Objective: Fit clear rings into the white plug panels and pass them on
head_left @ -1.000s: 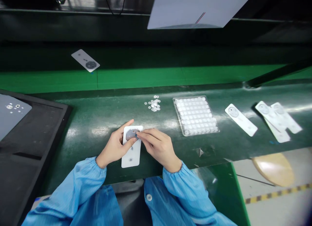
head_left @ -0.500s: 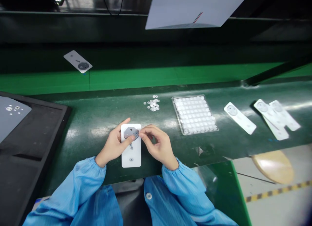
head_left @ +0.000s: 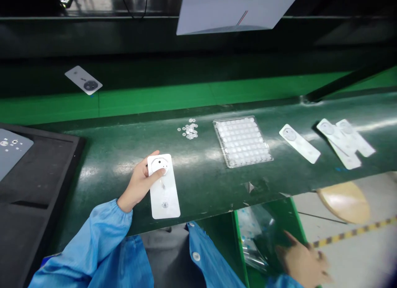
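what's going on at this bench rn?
A person in blue sleeves is holding a white panel in the left hand, thumb on its face by the round recess. The right hand, motion-blurred, is off the panel, at the green bin below the bench edge; can't tell if it holds anything. On the bench are a scatter of small clear discs, a clear tray of white pieces, and more white panels at right.

Extends as a long, glossy dark-green bench (head_left: 201, 193), worn at the front edge. Bears, from left to right, a black rectangular tray (head_left: 79, 145), scattered small translucent discs (head_left: 190, 132), a clear plastic tray (head_left: 220, 141) of white pieces, one white round-cornered plate (head_left: 300, 144) and overlapping similar plates (head_left: 339, 141).
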The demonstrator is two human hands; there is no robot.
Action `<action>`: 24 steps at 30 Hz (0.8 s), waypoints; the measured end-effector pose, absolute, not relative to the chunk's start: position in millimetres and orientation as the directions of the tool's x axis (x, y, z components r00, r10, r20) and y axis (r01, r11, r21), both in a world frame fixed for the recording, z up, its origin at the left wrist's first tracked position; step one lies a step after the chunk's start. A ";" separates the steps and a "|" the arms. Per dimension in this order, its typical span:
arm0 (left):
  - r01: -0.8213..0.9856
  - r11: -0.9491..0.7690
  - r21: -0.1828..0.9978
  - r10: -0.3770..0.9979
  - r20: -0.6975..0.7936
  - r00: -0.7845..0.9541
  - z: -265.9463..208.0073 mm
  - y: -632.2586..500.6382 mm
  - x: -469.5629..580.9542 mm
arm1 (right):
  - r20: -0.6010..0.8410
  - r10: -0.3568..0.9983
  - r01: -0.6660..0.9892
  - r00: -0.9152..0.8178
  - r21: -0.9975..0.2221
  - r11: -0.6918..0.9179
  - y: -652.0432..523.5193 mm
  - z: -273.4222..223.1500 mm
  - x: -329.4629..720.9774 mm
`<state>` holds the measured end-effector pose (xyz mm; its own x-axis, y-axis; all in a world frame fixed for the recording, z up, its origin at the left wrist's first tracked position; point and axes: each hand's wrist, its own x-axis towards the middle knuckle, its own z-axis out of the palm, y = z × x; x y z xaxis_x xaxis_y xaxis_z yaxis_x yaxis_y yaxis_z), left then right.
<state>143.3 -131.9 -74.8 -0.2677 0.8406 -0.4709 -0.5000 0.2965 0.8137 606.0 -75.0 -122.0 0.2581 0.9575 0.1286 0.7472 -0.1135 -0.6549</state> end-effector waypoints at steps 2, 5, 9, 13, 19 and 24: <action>-0.487 0.292 0.823 0.837 -0.466 -0.286 -74.8 -131.5 143.6 | 0.252 0.889 0.820 0.382 -0.536 -0.200 -79.1 -122.6 585.1; -0.413 0.253 0.875 0.848 -0.406 -0.341 -72.6 -131.7 143.3 | 0.410 0.847 0.826 0.337 -0.561 -0.056 -64.8 -108.1 515.7; -0.298 0.239 0.924 0.881 -0.335 -0.334 -69.3 -133.2 142.2 | 0.368 0.895 0.625 -0.252 -0.645 0.441 -15.1 -87.8 402.2; -0.253 0.230 0.940 0.901 -0.304 -0.309 -70.5 -135.1 141.1 | 0.348 0.807 0.535 -0.477 -0.613 0.581 38.3 -86.7 327.1; -0.189 0.221 0.957 0.917 -0.270 -0.295 -75.8 -139.0 142.5 | 0.253 0.819 0.592 -0.516 -0.586 0.554 70.7 -94.0 304.2; -0.094 0.180 0.979 0.925 -0.201 -0.324 -82.6 -140.7 144.2 | 0.214 0.881 0.552 -0.422 -0.711 0.437 70.3 -85.4 307.6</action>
